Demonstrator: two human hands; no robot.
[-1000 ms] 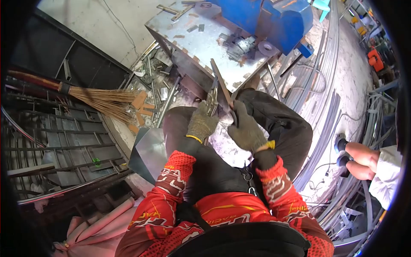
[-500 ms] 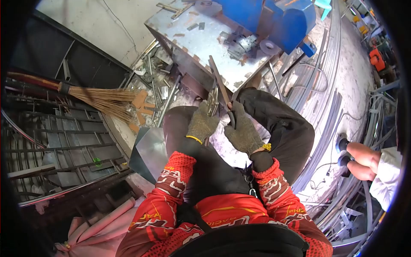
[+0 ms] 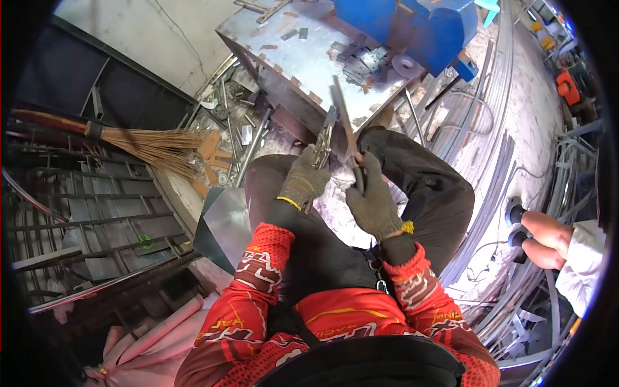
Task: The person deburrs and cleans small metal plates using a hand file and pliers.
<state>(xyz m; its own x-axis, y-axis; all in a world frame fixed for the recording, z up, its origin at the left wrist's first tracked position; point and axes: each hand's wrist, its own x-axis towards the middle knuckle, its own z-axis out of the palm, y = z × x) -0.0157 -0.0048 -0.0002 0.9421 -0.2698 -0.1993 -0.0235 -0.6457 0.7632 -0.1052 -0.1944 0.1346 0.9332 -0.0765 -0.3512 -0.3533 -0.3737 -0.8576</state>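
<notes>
My left hand (image 3: 303,180), in a grey-brown knitted glove with a yellow cuff edge, is closed around locking pliers (image 3: 322,148). A small flat metal piece (image 3: 331,117) sticks up from the jaws. My gloved right hand (image 3: 376,205) grips the dark handle of a long flat file (image 3: 346,122), whose blade points up and away, blurred near its tip. The file lies just right of the metal piece, close beside it in this view. Both hands are above the gap between my bent knees.
Ahead stands a metal-topped table (image 3: 284,61) with small metal pieces, a round disc (image 3: 405,66) and a blue housing (image 3: 435,35). A broom (image 3: 151,145) and metal scraps lie left. Long metal strips (image 3: 480,213) run along the right floor, near another person's legs (image 3: 545,238).
The file has shifted to the right, opening a wider gap from the pliers, and my right hand has moved slightly right and down. The metal piece in the jaws now shows more clearly.
</notes>
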